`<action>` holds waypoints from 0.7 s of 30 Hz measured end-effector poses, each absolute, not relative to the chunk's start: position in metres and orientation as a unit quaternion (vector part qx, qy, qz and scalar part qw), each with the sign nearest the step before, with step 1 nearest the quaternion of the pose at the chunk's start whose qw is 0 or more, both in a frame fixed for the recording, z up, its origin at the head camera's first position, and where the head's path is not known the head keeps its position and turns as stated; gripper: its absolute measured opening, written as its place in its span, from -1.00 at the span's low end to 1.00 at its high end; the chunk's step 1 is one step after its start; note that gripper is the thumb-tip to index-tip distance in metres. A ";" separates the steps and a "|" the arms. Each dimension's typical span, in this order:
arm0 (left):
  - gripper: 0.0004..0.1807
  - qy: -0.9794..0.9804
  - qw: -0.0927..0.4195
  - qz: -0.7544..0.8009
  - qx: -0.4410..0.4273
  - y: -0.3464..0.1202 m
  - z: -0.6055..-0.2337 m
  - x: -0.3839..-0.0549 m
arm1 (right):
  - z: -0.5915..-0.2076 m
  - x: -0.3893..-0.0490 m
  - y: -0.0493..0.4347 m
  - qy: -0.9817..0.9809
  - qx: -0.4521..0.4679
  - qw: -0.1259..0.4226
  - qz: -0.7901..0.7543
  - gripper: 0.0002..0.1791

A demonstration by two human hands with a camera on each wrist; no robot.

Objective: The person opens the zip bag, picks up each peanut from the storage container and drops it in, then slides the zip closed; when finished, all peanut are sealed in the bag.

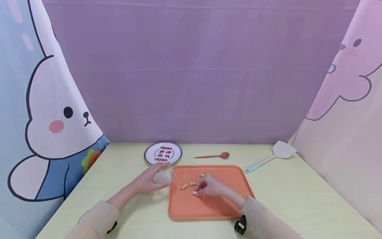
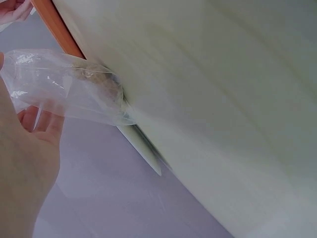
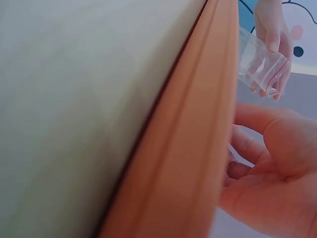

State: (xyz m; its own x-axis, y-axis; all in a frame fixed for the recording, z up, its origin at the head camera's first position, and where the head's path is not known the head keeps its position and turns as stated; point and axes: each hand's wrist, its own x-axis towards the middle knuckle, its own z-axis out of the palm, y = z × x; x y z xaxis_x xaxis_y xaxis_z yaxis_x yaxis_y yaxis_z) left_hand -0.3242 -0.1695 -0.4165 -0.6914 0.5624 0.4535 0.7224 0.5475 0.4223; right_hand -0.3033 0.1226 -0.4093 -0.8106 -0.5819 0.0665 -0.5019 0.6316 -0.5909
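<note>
My left hand grips a clear plastic zip bag between thumb and fingers, just left of the orange tray. A red line runs along the bag's mouth, seen in the right wrist view. Through its film in the left wrist view shows a brownish patch, too unclear to name. Over the tray, my right hand pinches a peanut at its fingertips. Two more peanuts lie just left of that hand, and others lie behind it, partly hidden. The tray's rim hides the right fingertips in the right wrist view.
Behind the bag lies a round white plate with red writing and a dark rim. A red spoon lies beyond the tray. To the right rests a white spatula with a mint handle. A purple curtain borders the table's back.
</note>
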 end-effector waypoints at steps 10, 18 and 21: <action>-0.22 -0.869 0.139 -0.298 -0.370 -0.171 -0.417 -0.324 | -0.409 -0.305 0.123 0.901 -0.294 0.082 -0.309 -0.87; -0.22 -0.868 0.137 -0.301 -0.371 -0.171 -0.418 -0.324 | -0.411 -0.303 0.128 0.902 -0.293 0.085 -0.304 -0.91; -0.23 -0.866 0.137 -0.302 -0.374 -0.171 -0.418 -0.324 | -0.409 -0.303 0.131 0.893 -0.283 0.092 -0.338 -0.91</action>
